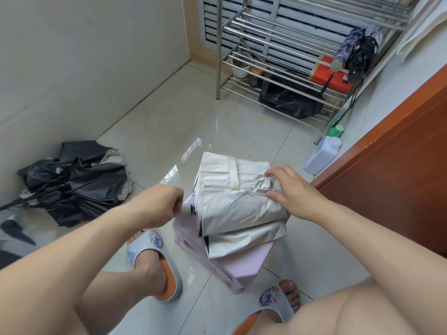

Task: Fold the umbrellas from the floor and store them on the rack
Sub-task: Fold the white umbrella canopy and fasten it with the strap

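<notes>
Left hand (pixel 161 206): closed around the pale handle (pixel 186 210) of the cream umbrella; fingers are curled tight, thumb side turned toward the canopy.
Right hand (pixel 289 190): laid on the far end of the canopy, fingers (pixel 274 174) bent and pinching the gathered cloth near the tip; the palm is partly open.
Cream umbrella (pixel 238 201): collapsed but not rolled, its pleats loose, held across a pink stool between the two hands; a cream strap (pixel 233 174) is seen lying over the top pleats, unfastened.
Pink stool (pixel 239 264): set on the floor between the feet, mostly covered by the canopy.
Black umbrella (pixel 72 182): left crumpled on the floor at the left, against the wall, well apart from the hands; ribs are seen sticking out.
Rack (pixel 278 56): steel, placed in the far corner, beyond the stool; open tile lies between.
Stored umbrellas (pixel 355 49): two folded ones, one blue-patterned and one black, are lodged on an upper shelf at the right end.
Red box (pixel 331 77): kept on the shelf beneath them.
Black bag (pixel 290 100): kept on the lowest shelf.
White bottle (pixel 323 151): green-capped, placed on the floor by the rack's right leg, beside the brown door (pixel 399 177).
Slippers (pixel 154 259): worn on both feet, either side of the stool.
</notes>
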